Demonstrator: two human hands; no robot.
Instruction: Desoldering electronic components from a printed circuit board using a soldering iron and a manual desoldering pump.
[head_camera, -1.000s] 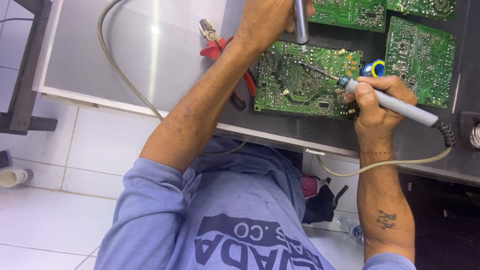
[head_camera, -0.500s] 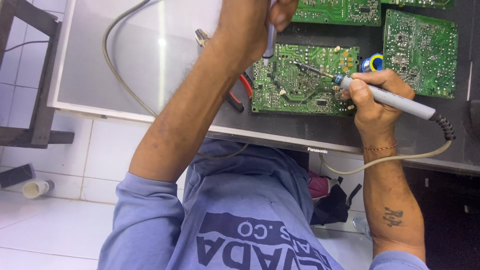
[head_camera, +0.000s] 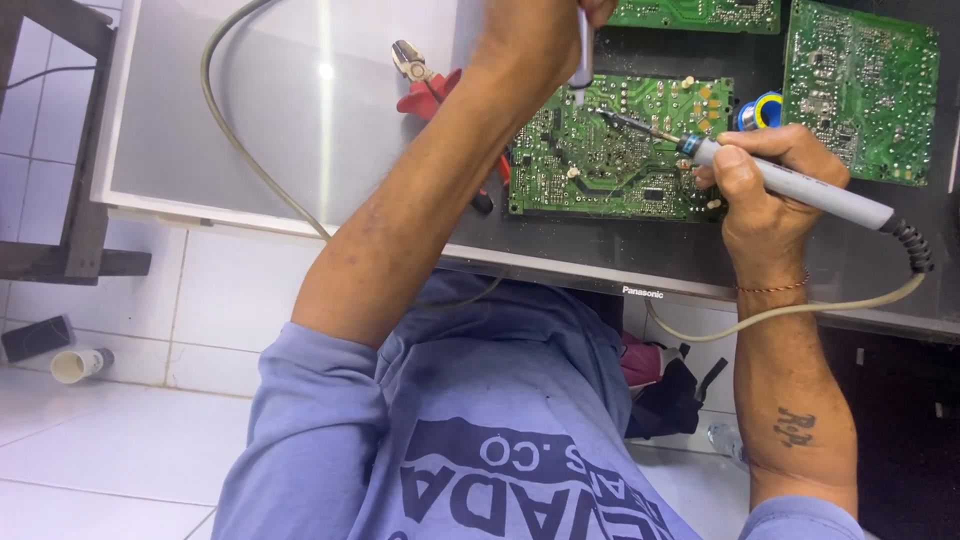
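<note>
A green circuit board (head_camera: 620, 175) lies on a dark flat panel. My right hand (head_camera: 770, 180) grips a grey soldering iron (head_camera: 810, 188) like a pen, and the iron's thin tip touches the upper middle of the board. My left hand (head_camera: 530, 35), at the top edge, holds a slim grey pen-like tool (head_camera: 582, 60) upright. That tool's tip hangs just above the board, a little left of the iron's tip. My left forearm crosses the board's left edge.
Red-handled cutters (head_camera: 425, 88) lie left of the board on a pale grey sheet (head_camera: 250, 110). Two more green boards (head_camera: 860, 90) (head_camera: 700, 12) and a blue solder spool (head_camera: 765, 108) sit behind. The iron's cable (head_camera: 800, 312) loops off the edge. A white cup (head_camera: 80, 362) lies on the tiled floor.
My left hand has risen toward the top edge with the grey tool, whose tip now hangs over the board. The right hand keeps the iron on the board. The view has shifted slightly.
</note>
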